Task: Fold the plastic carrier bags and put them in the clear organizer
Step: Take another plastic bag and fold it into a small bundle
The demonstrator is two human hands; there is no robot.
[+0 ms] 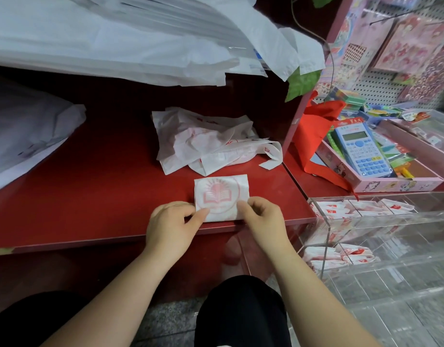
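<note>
A red counter (95, 196) fills the middle of the view, its front edge running just above the person's knees. A big stack of white plastic sheets (110, 38) overhangs it from above. To the right, lower than the counter and touching its corner, stands the clear organizer (403, 217), split into compartments. Several of those nearest the counter hold small folded bags (328, 210) with red print, and more lie in a lower tier.

Toward the back of the counter lies a loose pile of crumpled carrier bags (203, 141), white with red markings, one handle loop trailing to the right. Beyond the counter's right edge sits a pink box (396, 184) with a blue calculator (361, 151) lying tilted in it, and a red cloth (313, 136) draped over its left end.

The carrier bag in hand (222, 194) lies flat near the counter's front edge, folded into a small rectangle with a red open-book emblem facing up, just in front of the pile and apart from it. The left hand (171, 221) pinches its lower left corner between thumb and forefinger, the other fingers curled. The right hand (261, 219) pinches the lower right edge. Its thumb seems to lie on top, though the fingertips beneath are hidden.
</note>
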